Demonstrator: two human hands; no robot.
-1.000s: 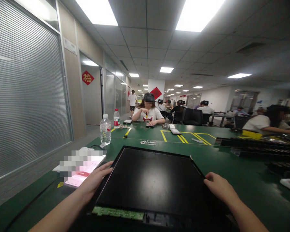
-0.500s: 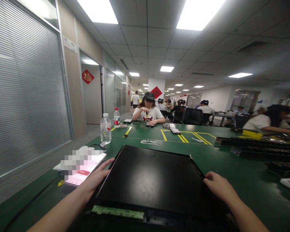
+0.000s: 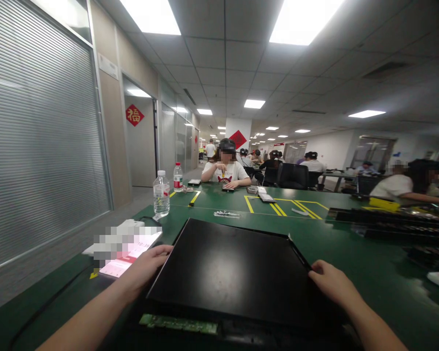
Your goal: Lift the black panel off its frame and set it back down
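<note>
A large black display panel (image 3: pixel 227 273) lies before me, its glossy face up and reflecting a ceiling light. Along its near edge shows a narrow green circuit board (image 3: pixel 179 323). My left hand (image 3: pixel 151 263) is closed at the panel's left edge, fingertips partly hidden by the rim. At the opposite edge my right hand (image 3: pixel 331 282) grips the rim, thumb on top and the other fingers curled around the side. The panel's near border is dark and hard to make out.
On the green table (image 3: pixel 373 263), a lit phone (image 3: pixel 129 253) lies left of my arm. Behind it stand a clear bottle (image 3: pixel 161 195) and a red-capped bottle (image 3: pixel 178 178). Dark strip-like parts (image 3: pixel 380 219) lie right. A co-worker (image 3: pixel 227 168) sits opposite.
My left fingers, stretched along the left edge before, are now more bent against it. The panel and my right hand look nearly the same. The view has shifted slightly.
</note>
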